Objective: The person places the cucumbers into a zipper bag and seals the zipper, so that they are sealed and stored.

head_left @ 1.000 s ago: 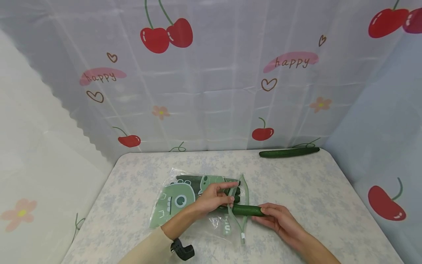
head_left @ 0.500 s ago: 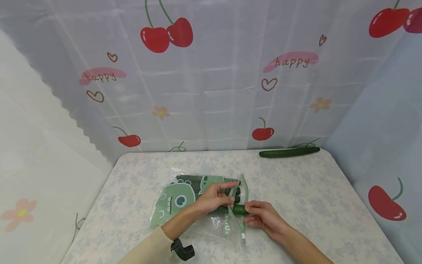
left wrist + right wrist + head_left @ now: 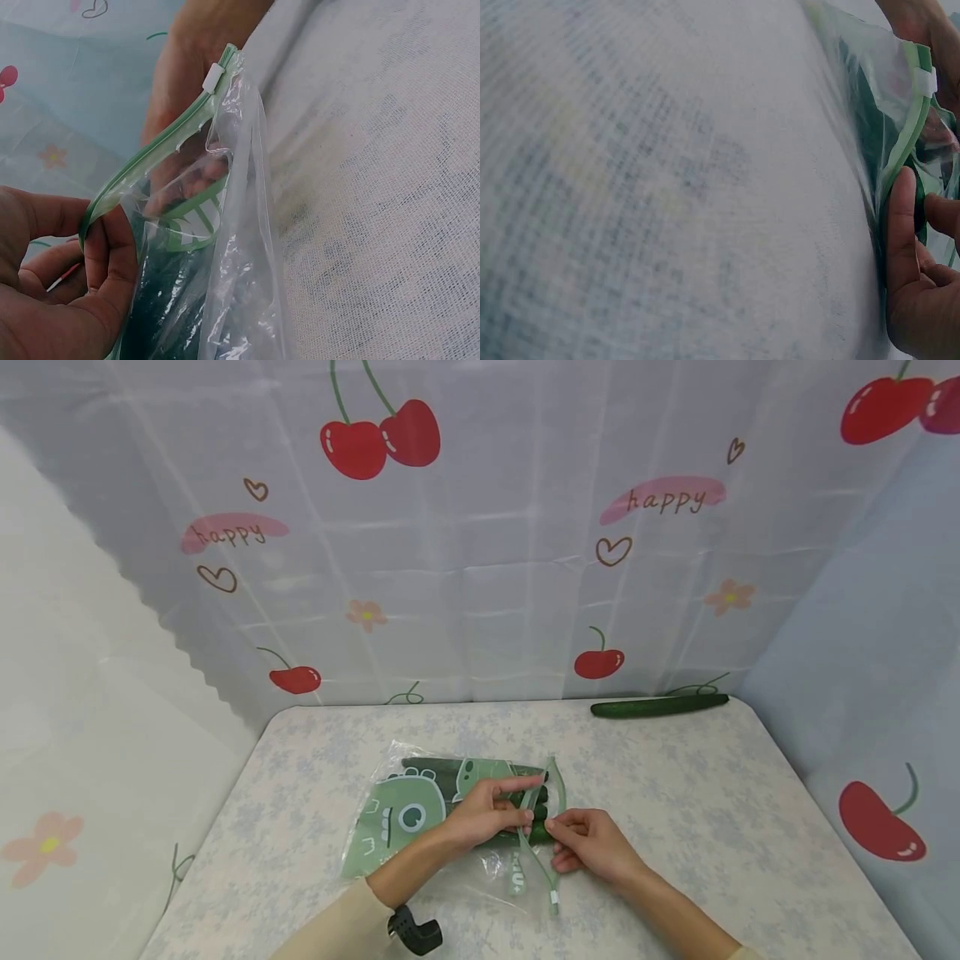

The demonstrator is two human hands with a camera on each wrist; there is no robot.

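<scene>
A clear zip bag [image 3: 375,843] with green cartoon monster prints lies flat on the table, its mouth to the right. Inside it are several dark green cucumbers, lying side by side. My left hand [image 3: 480,812] pinches the upper green zip edge [image 3: 142,157] between thumb and fingers and holds the mouth apart. At that mouth, my right hand [image 3: 596,843] holds the outer end of the nearest cucumber [image 3: 538,833], most of which is inside the bag. A white slider [image 3: 214,78] sits at the near end of the zip.
One more cucumber [image 3: 660,707] lies along the back right edge of the patterned table [image 3: 675,785]. Printed curtains [image 3: 480,543] stand behind and at both sides. A black wrist strap [image 3: 416,933] is on the left forearm.
My right hand has moved left, sliding the cucumber further into the bag until only a short end shows. The left hand keeps its grip on the zip edge in the same place.
</scene>
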